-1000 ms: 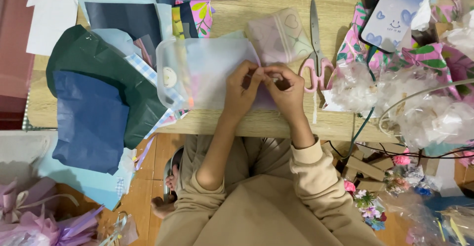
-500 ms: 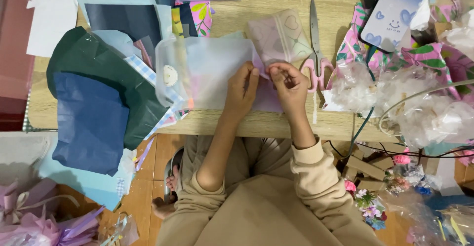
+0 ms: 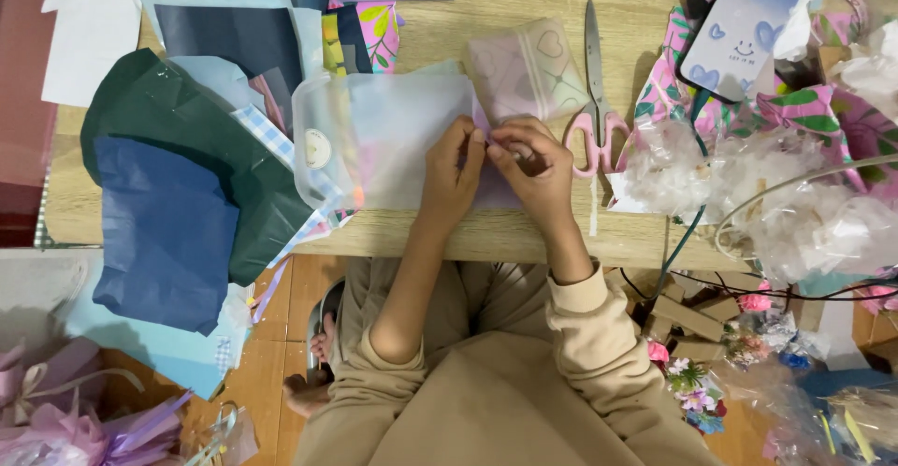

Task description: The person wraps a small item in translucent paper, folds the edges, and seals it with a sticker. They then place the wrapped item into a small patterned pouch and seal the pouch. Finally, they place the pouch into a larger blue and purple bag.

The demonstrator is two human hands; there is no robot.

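Observation:
My left hand [image 3: 456,168] and my right hand [image 3: 529,162] meet over the wooden table [image 3: 524,232], fingertips pinched together on a small pale purple piece [image 3: 488,135] of paper or ribbon. What exactly they hold is mostly hidden by the fingers. Under the hands lies a frosted translucent zip bag [image 3: 374,138] with a round sticker. A smaller clear bag with heart prints [image 3: 524,68] lies just beyond the right hand.
Pink-handled scissors [image 3: 595,92] lie right of the hands. A phone in a blue case [image 3: 739,21] rests on floral paper at upper right. Dark green and navy paper sheets [image 3: 178,204] hang off the table's left. Crumpled clear wrap [image 3: 795,204] and wire sit right.
Both hands shifted slightly up the table and closer together, still pinching the small purple piece. Everything else stays put.

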